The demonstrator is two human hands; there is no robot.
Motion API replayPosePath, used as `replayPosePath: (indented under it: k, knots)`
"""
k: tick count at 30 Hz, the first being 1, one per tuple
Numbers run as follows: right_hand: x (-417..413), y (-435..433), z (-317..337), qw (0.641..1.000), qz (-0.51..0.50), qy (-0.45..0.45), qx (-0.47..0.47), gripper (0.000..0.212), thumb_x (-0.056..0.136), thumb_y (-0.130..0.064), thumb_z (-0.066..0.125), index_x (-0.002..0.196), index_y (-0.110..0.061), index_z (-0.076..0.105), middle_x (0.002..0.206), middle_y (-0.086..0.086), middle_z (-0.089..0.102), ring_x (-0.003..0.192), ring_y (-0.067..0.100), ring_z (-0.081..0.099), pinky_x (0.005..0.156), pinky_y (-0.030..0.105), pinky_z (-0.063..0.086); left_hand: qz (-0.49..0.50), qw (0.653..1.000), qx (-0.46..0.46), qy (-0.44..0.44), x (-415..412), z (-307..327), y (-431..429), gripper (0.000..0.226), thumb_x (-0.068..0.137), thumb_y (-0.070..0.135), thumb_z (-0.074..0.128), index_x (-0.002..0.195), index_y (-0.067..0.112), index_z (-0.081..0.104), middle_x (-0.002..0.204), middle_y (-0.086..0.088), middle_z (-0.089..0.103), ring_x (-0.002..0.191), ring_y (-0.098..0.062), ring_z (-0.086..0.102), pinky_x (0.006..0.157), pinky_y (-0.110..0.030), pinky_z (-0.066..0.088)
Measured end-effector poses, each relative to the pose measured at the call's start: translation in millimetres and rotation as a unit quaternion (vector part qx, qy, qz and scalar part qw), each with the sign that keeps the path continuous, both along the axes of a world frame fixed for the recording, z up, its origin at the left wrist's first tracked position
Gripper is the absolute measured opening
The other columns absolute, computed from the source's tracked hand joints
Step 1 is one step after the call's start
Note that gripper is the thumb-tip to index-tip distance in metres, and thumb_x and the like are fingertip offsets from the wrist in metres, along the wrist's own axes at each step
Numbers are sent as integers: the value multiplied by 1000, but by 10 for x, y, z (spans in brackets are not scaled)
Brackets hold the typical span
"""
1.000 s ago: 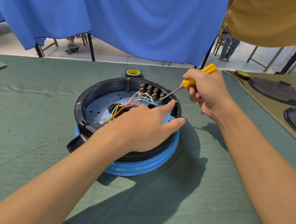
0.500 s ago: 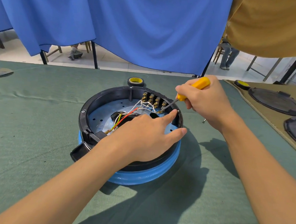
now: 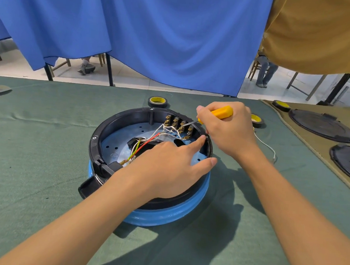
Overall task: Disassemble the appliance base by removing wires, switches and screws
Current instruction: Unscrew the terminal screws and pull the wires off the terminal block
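A round black and blue appliance base (image 3: 100, 140) lies upside down on the green cloth. Inside it, white, red and yellow-green wires (image 3: 149, 141) run to a row of brass switch terminals (image 3: 179, 121) at the far rim. My left hand (image 3: 167, 168) rests across the base's near right rim, index finger stretched toward the terminals. My right hand (image 3: 227, 129) grips a yellow-handled screwdriver (image 3: 220, 112), its metal tip at the terminals.
A roll of black tape (image 3: 157, 101) sits behind the base, another (image 3: 257, 120) behind my right hand. A loose white wire (image 3: 268, 147) lies to the right. Black round lids (image 3: 322, 126) rest on a tan cloth at far right. Blue curtain hangs behind the table.
My right hand has tilted the screwdriver handle lower and shifted its tip leftward along the terminal row. The left hand stays on the base.
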State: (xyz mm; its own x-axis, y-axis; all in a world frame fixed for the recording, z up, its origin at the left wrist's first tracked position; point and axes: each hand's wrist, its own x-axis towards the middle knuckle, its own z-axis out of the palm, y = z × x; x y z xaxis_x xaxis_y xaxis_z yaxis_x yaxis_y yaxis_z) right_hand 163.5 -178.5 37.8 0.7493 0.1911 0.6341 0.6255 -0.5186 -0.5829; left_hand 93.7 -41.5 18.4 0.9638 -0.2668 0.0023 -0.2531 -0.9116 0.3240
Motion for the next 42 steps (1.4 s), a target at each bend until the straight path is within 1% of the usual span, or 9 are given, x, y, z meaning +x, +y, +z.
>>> replayPosePath:
  k: [4, 8, 11, 16, 22, 24, 29, 34, 42]
  knots:
    - [-11, 18, -9, 1000, 4, -3, -1, 38, 93, -17, 61, 59, -1, 67, 46, 10, 54, 48, 17, 47, 47, 11, 32, 1, 1000, 8, -10, 12, -6, -5, 68, 89, 72, 19, 151, 47, 5, 73, -10, 55, 89, -29, 56, 83, -44, 46]
    - [26, 47, 8, 999, -14, 29, 14, 34, 85, -12, 61, 57, 8, 58, 42, 9, 37, 43, 14, 32, 43, 22, 29, 2, 1000, 10, -1, 8, 7, -19, 68, 91, 70, 22, 152, 44, 8, 60, -6, 36, 70, -30, 45, 65, -41, 36]
    - [98, 68, 38, 995, -31, 74, 58, 30, 79, -11, 59, 60, 13, 58, 52, 28, 43, 48, 21, 35, 48, 28, 31, 5, 1000, 4, 3, 4, 26, -22, 67, 92, 69, 24, 152, 44, 9, 59, -7, 35, 75, -32, 48, 77, -43, 44]
    - [293, 62, 83, 981, -37, 155, 115, 29, 76, -13, 57, 58, 9, 55, 38, -3, 42, 45, 18, 35, 51, 27, 31, 6, 1000, 4, 7, 2, 27, -25, 67, 91, 69, 24, 152, 45, 8, 62, -10, 37, 89, -37, 57, 86, -45, 45]
    - [390, 70, 130, 949, -24, 243, 201, 12, 76, -6, 55, 66, 0, 55, 50, 13, 49, 37, 17, 26, 42, 18, 19, 7, 1000, 7, 6, 8, 21, -32, 66, 93, 67, 25, 152, 44, 8, 62, -9, 38, 80, -34, 49, 79, -43, 44]
    - [396, 39, 120, 939, -11, 267, 217, 12, 78, -5, 55, 67, -4, 51, 43, 5, 49, 34, 13, 25, 40, 15, 17, 8, 1000, 8, 10, 16, 17, -28, 66, 92, 68, 24, 152, 45, 8, 70, -16, 45, 84, -37, 52, 82, -44, 45]
    - [356, -7, 92, 962, 4, 212, 174, 28, 79, -11, 59, 65, 13, 59, 56, 19, 55, 40, 16, 35, 40, 19, 26, 3, 1000, 8, 15, 25, 6, -19, 67, 90, 69, 22, 151, 46, 7, 73, -16, 48, 73, -32, 44, 68, -41, 37]
    - [295, -20, 20, 986, 6, 117, 120, 32, 82, -13, 59, 61, 12, 61, 44, 6, 50, 40, 14, 42, 46, 21, 35, -1, 1000, -4, 13, 30, -1, -22, 66, 93, 67, 25, 152, 44, 8, 85, 1, 52, 72, -30, 42, 67, -40, 33]
    - [246, -52, -115, 986, 6, 108, 123, 31, 85, -17, 59, 64, 4, 67, 45, 7, 50, 43, 14, 45, 47, 21, 37, 2, 1000, 2, 13, 3, 33, -24, 67, 92, 69, 24, 152, 44, 7, 62, -7, 40, 86, -34, 56, 88, -47, 46]
